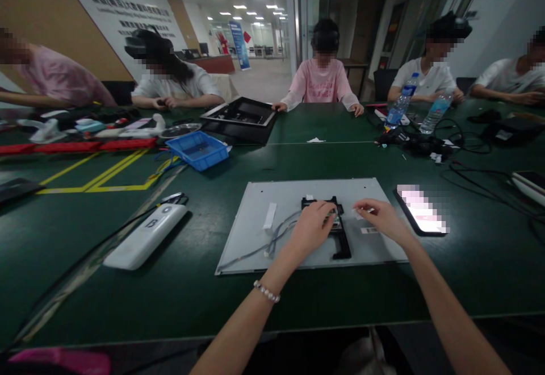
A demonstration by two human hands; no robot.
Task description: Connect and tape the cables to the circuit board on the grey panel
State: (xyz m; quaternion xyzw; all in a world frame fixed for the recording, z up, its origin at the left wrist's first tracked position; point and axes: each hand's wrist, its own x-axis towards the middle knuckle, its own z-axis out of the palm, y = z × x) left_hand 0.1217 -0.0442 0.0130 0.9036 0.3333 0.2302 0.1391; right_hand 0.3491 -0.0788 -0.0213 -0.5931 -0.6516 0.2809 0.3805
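A pale grey flat panel (244, 221) lies on the green table in front of me. On it rests a black bracket (342, 245) with a small board partly hidden under my left hand (314, 224). The fingers of that hand are bent over the bracket and board; what they grip cannot be made out. Grey cables (279, 237) run across the panel to the left of the bracket. My right hand (377, 219) is just right of the bracket, above the panel, thumb and fingertips pinched around something small and whitish. A white label strip (269, 216) is on the panel's left part.
A white power bank (147, 236) with a cable lies left, a phone (421, 210) right. Farther back are a blue tray (199, 150), a black frame (240, 115), two bottles (400, 105) and tangled cables (419, 142). Several people sit across the green table (204, 301).
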